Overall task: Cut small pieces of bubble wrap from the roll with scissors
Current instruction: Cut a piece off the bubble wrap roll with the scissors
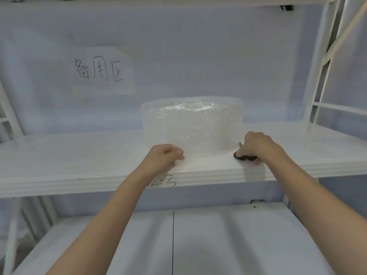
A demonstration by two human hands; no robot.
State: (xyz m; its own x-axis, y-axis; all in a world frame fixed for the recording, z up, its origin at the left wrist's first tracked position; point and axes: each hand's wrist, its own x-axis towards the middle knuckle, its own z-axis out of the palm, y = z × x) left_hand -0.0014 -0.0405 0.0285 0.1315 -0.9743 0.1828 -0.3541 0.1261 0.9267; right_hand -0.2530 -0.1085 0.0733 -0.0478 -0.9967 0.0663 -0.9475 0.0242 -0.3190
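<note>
A large roll of clear bubble wrap (191, 124) stands on end on the white shelf (79, 165). My left hand (164, 155) sits at the roll's lower front left with its fingers curled, pinching what looks like the loose edge of the wrap lying on the shelf. At the roll's lower right, my right hand (256, 145) grips black-handled scissors (243, 156). The handles rest on the shelf and a dark blade tip shows beside the roll. The rest of the blades is hidden behind my fingers.
A paper sign with handwritten characters (103, 71) hangs on the back wall, upper left. White rack uprights (325, 62) rise at the right. A lower white shelf (218, 245) lies beneath my arms. Handwritten marks (164, 182) are on the shelf's front edge.
</note>
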